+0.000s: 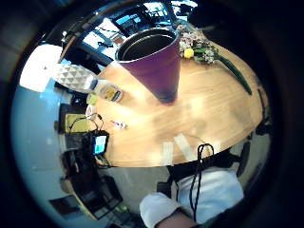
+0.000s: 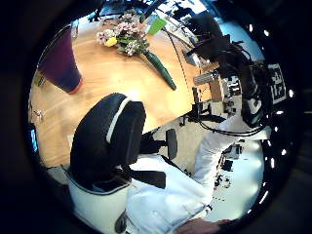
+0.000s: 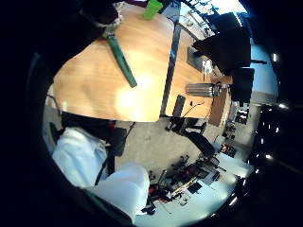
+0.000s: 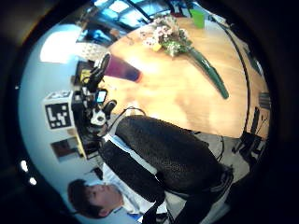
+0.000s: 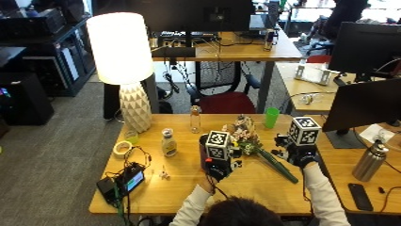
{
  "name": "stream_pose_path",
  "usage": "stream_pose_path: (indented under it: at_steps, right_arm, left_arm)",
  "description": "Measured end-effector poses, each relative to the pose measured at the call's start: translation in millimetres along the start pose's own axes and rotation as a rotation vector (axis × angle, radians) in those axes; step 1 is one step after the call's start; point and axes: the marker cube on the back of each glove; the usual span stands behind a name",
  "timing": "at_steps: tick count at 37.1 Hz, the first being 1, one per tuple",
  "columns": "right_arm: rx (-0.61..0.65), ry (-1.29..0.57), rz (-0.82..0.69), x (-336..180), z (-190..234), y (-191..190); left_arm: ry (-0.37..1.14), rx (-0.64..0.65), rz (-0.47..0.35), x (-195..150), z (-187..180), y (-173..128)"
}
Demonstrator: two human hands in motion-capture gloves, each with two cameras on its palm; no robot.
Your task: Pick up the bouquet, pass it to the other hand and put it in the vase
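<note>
Bouquet [image 5: 251, 143] lies flat on the counter [image 5: 188, 190], flower heads near the purple vase [image 1: 154, 59], green wrapped stem [image 5: 280, 167] angled toward the right hand [image 5: 302, 157]. Vase stands upright just behind the left hand [image 5: 217, 169]. Both hands hover over the counter holding nothing; fingers' pose on either hand: cannot tell. Green cup [image 5: 270, 117] sits behind the bouquet.

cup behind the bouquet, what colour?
Green. The cup stands upright on the table past the bouquet; outside view shows it best.
</note>
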Motion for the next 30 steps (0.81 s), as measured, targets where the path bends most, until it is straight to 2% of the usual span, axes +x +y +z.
stream_pose_path:
  at_steps: [9,14,22,30]
  right_arm:
    - [-0.033,-0.008,-0.016,-5,-9,2]
    - [-0.051,-0.032,0.028,1,-17,-6]
    - [-0.03,-0.123,0.178,39,-19,-48]
    - [-0.062,-0.209,0.3,82,25,-90]
  left_arm:
    - [-0.002,-0.005,-0.007,-2,-3,6]
    - [0.007,-0.002,-0.001,-3,-3,6]
    - [-0.009,-0.002,0.0,0,-5,12]
    - [-0.009,0.015,0.018,-1,-6,17]
